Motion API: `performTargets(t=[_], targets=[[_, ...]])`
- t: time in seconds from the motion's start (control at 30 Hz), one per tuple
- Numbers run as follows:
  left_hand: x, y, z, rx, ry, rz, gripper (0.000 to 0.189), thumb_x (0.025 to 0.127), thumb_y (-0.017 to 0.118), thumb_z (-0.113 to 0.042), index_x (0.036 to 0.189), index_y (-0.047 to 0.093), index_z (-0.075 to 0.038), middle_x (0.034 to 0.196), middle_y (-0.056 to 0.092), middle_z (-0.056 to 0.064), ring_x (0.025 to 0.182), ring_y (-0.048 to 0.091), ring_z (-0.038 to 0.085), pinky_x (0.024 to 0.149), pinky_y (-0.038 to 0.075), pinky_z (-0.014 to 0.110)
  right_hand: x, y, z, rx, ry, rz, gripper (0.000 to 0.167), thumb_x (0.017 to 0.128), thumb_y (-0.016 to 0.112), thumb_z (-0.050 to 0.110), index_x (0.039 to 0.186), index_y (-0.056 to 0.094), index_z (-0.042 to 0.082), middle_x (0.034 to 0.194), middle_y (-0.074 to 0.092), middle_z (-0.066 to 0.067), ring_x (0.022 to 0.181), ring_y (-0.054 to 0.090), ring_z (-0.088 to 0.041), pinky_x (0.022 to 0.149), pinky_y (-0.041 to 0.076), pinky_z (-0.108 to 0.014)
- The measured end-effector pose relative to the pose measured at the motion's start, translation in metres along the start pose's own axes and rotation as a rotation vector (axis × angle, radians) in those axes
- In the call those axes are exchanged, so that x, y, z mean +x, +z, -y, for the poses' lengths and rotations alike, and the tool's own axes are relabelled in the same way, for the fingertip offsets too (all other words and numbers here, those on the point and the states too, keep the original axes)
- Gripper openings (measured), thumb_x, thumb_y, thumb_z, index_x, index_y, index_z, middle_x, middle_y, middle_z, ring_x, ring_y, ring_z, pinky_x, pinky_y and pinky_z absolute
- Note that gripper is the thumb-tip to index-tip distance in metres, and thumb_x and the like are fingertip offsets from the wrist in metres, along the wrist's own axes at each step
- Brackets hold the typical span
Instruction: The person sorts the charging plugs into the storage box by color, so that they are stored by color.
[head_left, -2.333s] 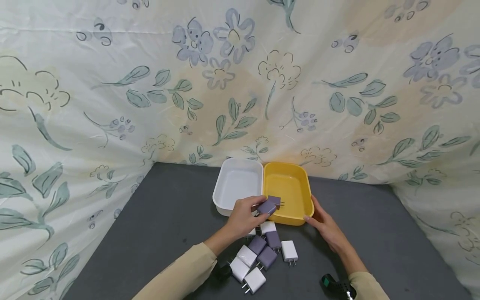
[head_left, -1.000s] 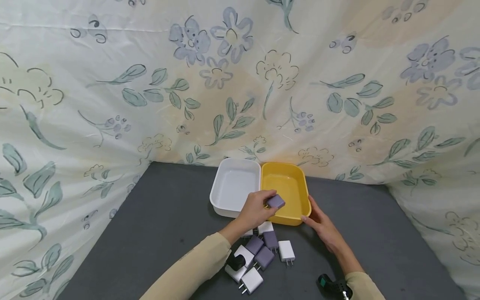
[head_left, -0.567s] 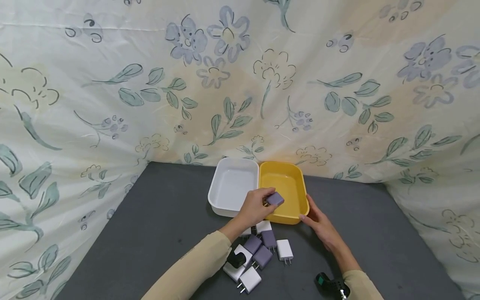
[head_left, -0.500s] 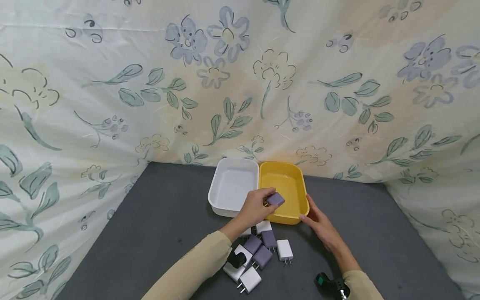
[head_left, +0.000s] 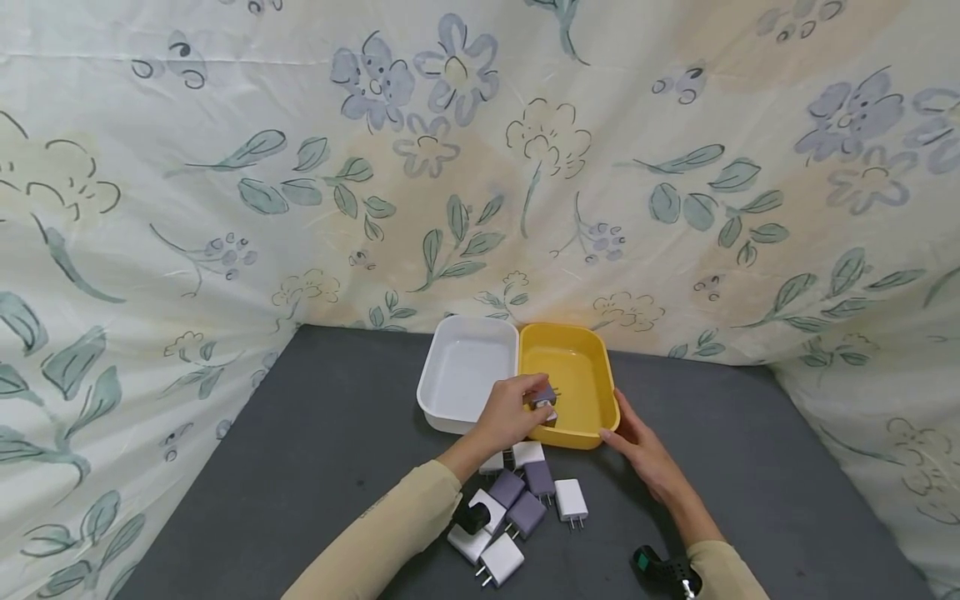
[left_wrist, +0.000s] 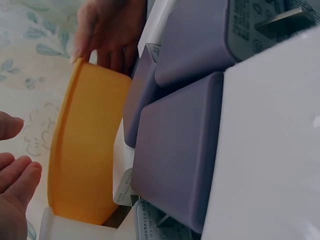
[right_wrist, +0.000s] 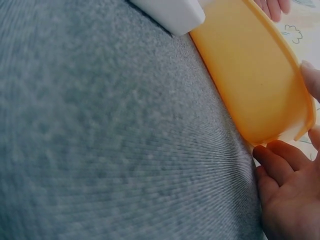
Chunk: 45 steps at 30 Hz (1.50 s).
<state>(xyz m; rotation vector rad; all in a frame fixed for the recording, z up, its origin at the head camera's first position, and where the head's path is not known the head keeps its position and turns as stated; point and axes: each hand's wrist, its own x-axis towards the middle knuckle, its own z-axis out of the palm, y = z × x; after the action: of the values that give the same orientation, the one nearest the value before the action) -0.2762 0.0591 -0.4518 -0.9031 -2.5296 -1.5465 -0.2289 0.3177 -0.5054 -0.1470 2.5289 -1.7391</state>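
Observation:
My left hand (head_left: 513, 410) is over the front left of the yellow tray (head_left: 581, 358), thumb and fingers apart with nothing between them in the left wrist view. Just beneath its fingertips, two purple plug chargers (head_left: 545, 393) lie in the tray, partly hidden by the hand. My right hand (head_left: 637, 442) holds the tray's front right corner, thumb at the rim and fingers against the outer wall, as the right wrist view also shows. In front of the trays lies a loose group of purple chargers (head_left: 527, 514) and white chargers (head_left: 501, 559), prongs showing on several.
A white tray (head_left: 467, 367) stands against the yellow one's left side. One white charger (head_left: 571, 500) lies at the right of the group. The dark grey table (head_left: 360, 417) ends at a flowered cloth (head_left: 450, 208) behind and at both sides.
My left hand has moved right over the yellow tray and let go of a purple charger, now lower beside the other one. The right hand stays at the tray's corner.

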Motion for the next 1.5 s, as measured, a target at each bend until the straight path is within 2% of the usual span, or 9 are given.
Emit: performTargets(t=[0.27, 0.43, 0.63, 0.77, 1.0, 1.13, 1.3, 1.5], targets=[[-0.003, 0.0, 0.001, -0.019, 0.02, 0.002, 0.048, 0.087, 0.069, -0.005, 0.133, 0.056, 0.0, 0.127, 0.064, 0.019, 0.115, 0.064, 0.028, 0.096, 0.055, 0.034, 0.0, 0.0, 0.0, -0.001, 0.011, 0.005, 0.081, 0.099, 0.057, 0.029, 0.157, 0.001, 0.028, 0.165, 0.007, -0.01, 0.149, 0.021, -0.037, 0.116, 0.022, -0.052], [-0.006, -0.004, 0.0, -0.024, 0.037, 0.002, 0.047, 0.088, 0.068, -0.005, 0.133, 0.057, 0.0, 0.129, 0.063, 0.019, 0.117, 0.063, 0.024, 0.096, 0.055, 0.032, 0.0, 0.0, 0.0, -0.003, 0.011, 0.0, 0.081, 0.099, 0.057, 0.029, 0.157, 0.001, 0.028, 0.165, 0.007, -0.01, 0.148, 0.022, -0.037, 0.116, 0.022, -0.052], [-0.014, -0.008, -0.003, -0.063, 0.03, 0.007, 0.047, 0.088, 0.067, -0.004, 0.134, 0.056, -0.001, 0.132, 0.061, 0.019, 0.119, 0.062, 0.026, 0.096, 0.055, 0.036, -0.001, 0.001, 0.0, -0.014, 0.009, -0.007, 0.082, 0.099, 0.057, 0.03, 0.158, 0.0, 0.026, 0.165, 0.008, -0.011, 0.148, 0.023, -0.037, 0.116, 0.023, -0.054], [-0.02, -0.01, -0.004, -0.051, 0.047, 0.007, 0.047, 0.087, 0.068, -0.003, 0.133, 0.057, -0.001, 0.129, 0.063, 0.018, 0.117, 0.063, 0.027, 0.095, 0.056, 0.037, 0.0, -0.001, 0.001, -0.013, 0.009, -0.005, 0.081, 0.099, 0.056, 0.029, 0.158, 0.0, 0.026, 0.165, 0.007, -0.01, 0.148, 0.022, -0.038, 0.116, 0.022, -0.054], [-0.03, -0.013, -0.004, -0.029, 0.05, 0.029, 0.046, 0.087, 0.068, -0.003, 0.132, 0.058, -0.002, 0.128, 0.064, 0.015, 0.117, 0.063, 0.021, 0.096, 0.054, 0.027, 0.0, -0.001, -0.001, -0.015, 0.01, -0.001, 0.081, 0.099, 0.056, 0.029, 0.158, 0.0, 0.026, 0.165, 0.007, -0.01, 0.148, 0.021, -0.037, 0.116, 0.022, -0.054], [-0.034, -0.014, -0.004, -0.018, 0.072, 0.034, 0.045, 0.088, 0.069, -0.004, 0.131, 0.059, -0.002, 0.126, 0.065, 0.016, 0.117, 0.064, 0.022, 0.096, 0.054, 0.025, 0.0, 0.0, -0.002, -0.002, 0.019, -0.002, 0.082, 0.099, 0.057, 0.029, 0.157, 0.0, 0.028, 0.165, 0.007, -0.01, 0.149, 0.02, -0.038, 0.117, 0.021, -0.055], [-0.038, -0.015, 0.0, -0.03, 0.112, 0.029, 0.044, 0.087, 0.069, -0.003, 0.131, 0.059, -0.001, 0.124, 0.065, 0.019, 0.115, 0.064, 0.028, 0.096, 0.055, 0.029, -0.001, 0.0, -0.001, -0.009, 0.022, -0.003, 0.081, 0.099, 0.056, 0.029, 0.157, 0.0, 0.029, 0.165, 0.006, -0.01, 0.149, 0.02, -0.038, 0.117, 0.022, -0.055], [-0.044, -0.015, 0.005, -0.041, 0.141, 0.021, 0.044, 0.085, 0.07, 0.001, 0.128, 0.059, 0.005, 0.12, 0.065, 0.022, 0.113, 0.065, 0.031, 0.095, 0.056, 0.034, 0.0, 0.0, 0.0, -0.014, 0.015, 0.004, 0.081, 0.1, 0.055, 0.029, 0.158, -0.001, 0.024, 0.165, 0.008, -0.012, 0.148, 0.023, -0.038, 0.115, 0.024, -0.054]])
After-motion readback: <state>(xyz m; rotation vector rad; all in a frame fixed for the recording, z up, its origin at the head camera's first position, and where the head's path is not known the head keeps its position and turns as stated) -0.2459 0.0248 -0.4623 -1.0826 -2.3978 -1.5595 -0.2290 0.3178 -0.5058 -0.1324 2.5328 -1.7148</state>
